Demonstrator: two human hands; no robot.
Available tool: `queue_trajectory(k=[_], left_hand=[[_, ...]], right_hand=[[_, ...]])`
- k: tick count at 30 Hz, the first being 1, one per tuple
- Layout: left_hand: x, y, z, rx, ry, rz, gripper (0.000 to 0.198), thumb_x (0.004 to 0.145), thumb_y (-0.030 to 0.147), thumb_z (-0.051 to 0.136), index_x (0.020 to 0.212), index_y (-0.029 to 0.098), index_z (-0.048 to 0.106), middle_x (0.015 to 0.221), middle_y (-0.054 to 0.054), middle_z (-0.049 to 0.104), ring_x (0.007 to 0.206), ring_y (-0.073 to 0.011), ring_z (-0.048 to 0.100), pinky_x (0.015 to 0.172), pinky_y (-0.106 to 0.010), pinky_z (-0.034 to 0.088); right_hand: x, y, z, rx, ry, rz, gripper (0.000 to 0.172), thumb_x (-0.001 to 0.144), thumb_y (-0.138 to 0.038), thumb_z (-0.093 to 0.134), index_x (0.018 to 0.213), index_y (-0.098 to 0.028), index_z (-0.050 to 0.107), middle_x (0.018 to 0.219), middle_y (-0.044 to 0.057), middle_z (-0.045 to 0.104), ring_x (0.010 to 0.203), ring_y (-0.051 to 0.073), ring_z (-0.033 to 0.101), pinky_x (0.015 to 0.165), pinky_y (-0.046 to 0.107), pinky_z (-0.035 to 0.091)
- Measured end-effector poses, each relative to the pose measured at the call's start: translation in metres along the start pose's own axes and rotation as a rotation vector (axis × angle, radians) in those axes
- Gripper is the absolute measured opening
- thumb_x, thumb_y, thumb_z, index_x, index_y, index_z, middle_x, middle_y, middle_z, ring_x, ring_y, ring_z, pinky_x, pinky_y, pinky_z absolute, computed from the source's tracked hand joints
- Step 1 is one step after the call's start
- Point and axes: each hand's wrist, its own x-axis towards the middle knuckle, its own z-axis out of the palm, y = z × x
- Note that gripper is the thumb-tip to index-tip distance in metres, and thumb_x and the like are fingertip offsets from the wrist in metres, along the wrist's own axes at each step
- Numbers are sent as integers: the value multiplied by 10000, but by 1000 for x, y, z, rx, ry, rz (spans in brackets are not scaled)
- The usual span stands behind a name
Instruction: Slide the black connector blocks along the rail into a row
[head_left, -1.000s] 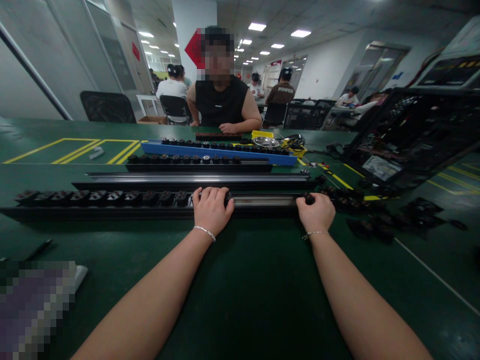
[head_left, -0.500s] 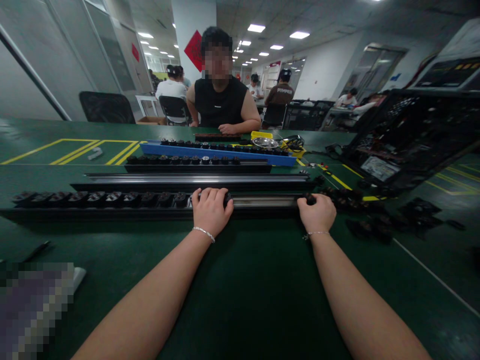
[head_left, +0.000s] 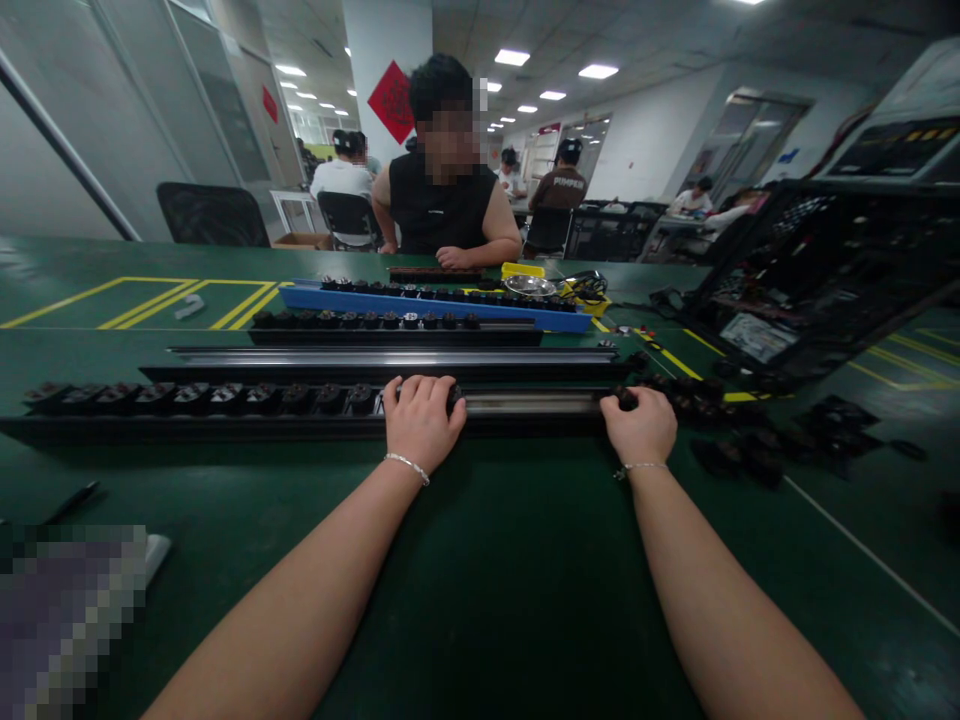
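Observation:
A long black rail lies across the green table in front of me, its left half filled with a row of small black parts. My left hand rests on the rail at the end of that row, fingers curled over a black part. My right hand sits at the rail's right end, fingers closed round a small black part. Both wrists wear thin bracelets.
Behind lie a second black rail, a third rail with parts and a blue rail. Loose black parts are scattered to the right. A black crate stands at right. A person in black sits opposite.
My right hand has shifted slightly to the right at the rail's end. My left hand has stayed in place.

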Motion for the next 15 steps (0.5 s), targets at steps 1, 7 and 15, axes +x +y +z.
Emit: queue_trajectory(k=[1, 7, 15], left_hand=[[0, 0, 0, 1, 2, 0, 314, 837, 362, 453, 1079, 228, 602, 1020, -74, 661, 1067, -259, 501, 1024, -464, 210], [0, 0, 0, -7, 2, -2, 319, 835, 360, 452, 1083, 225, 600, 1026, -76, 660, 1072, -262, 503, 1028, -463, 210], [0, 0, 0, 17, 8, 7, 312, 844, 364, 447, 1078, 229, 601, 1021, -75, 663, 1061, -259, 510, 1025, -460, 213]], right_hand=[[0, 0, 0, -1, -1, 5, 332, 651, -353, 506, 835, -120, 654, 942, 137, 626, 885, 253, 545, 838, 383, 419], [2, 4, 1, 37, 18, 23, 317, 639, -342, 513, 828, -128, 650, 891, 129, 618, 858, 249, 540, 802, 374, 425], [3, 6, 2, 53, 46, 36, 298, 627, -315, 511, 815, -127, 646, 879, 127, 615, 856, 246, 535, 815, 373, 422]])
